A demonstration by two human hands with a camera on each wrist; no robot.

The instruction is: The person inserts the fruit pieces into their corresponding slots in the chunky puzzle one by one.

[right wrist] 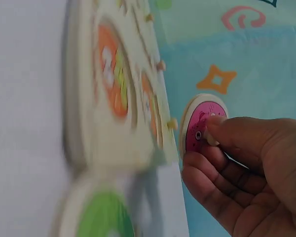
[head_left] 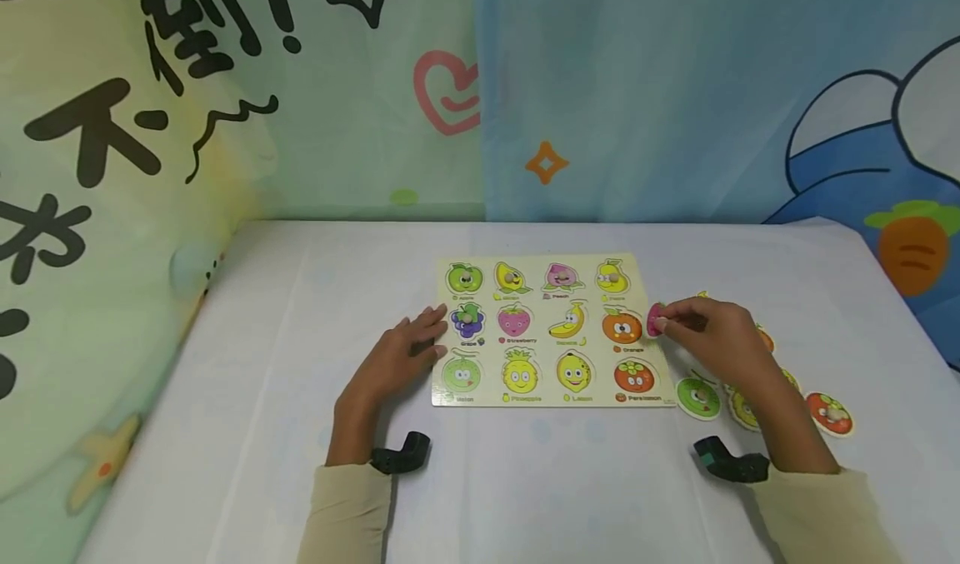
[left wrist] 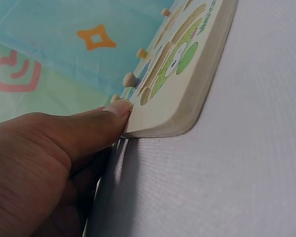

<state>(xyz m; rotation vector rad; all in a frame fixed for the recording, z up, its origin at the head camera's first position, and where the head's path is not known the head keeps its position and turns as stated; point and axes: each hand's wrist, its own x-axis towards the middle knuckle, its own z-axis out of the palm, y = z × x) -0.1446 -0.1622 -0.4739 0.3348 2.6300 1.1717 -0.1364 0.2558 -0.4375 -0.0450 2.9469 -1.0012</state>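
Observation:
A wooden fruit puzzle board (head_left: 531, 399) lies flat on the white table. At its left edge is my left hand (head_left: 393, 360), fingers reaching toward the board. In the left wrist view the thumb (left wrist: 101, 121) of that hand touches the board's edge near the corner by the melon picture (left wrist: 180, 61). My right hand (head_left: 716, 339) pinches a pink strawberry puzzle piece (head_left: 655, 320) beside the board's right edge. The right wrist view shows the strawberry piece (right wrist: 203, 123) upright, its small knob between thumb and fingers, raised next to the board (right wrist: 118, 148).
Loose puzzle pieces lie right of the board, among them a green melon piece (head_left: 698, 398) and a red persimmon piece (head_left: 830, 414). The right forearm partly hides several others. Knobbed pieces such as the grape (head_left: 468, 321) sit in the board. A printed cloth (head_left: 637, 89) hangs behind.

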